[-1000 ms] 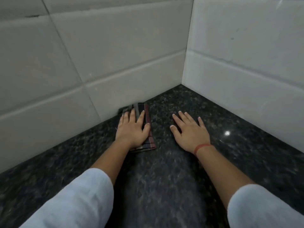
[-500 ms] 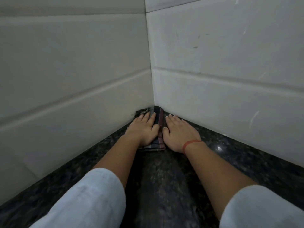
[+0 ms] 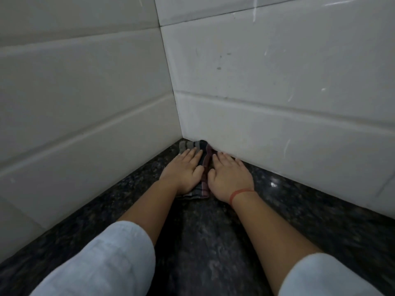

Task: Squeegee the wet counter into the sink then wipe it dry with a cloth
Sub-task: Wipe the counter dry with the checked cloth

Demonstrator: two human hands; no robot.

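A folded dark striped cloth point(image 3: 195, 144) lies on the black speckled counter point(image 3: 203, 242), pushed into the corner where two tiled walls meet. My left hand point(image 3: 183, 171) presses flat on top of the cloth and covers most of it. My right hand point(image 3: 229, 178) lies flat on the counter against the cloth's right edge, fingertips near the right wall, with nothing held. No squeegee or sink is in view.
A white tiled wall point(image 3: 85, 103) closes off the left side and another tiled wall point(image 3: 277, 92) the right, meeting at the corner just beyond the cloth. A light glint point(image 3: 273, 184) shows on the counter right of my right hand.
My left hand has slid the cloth along the wall into the corner. My right hand, earlier apart from the cloth, now rests right beside it. The view has turned toward the corner.
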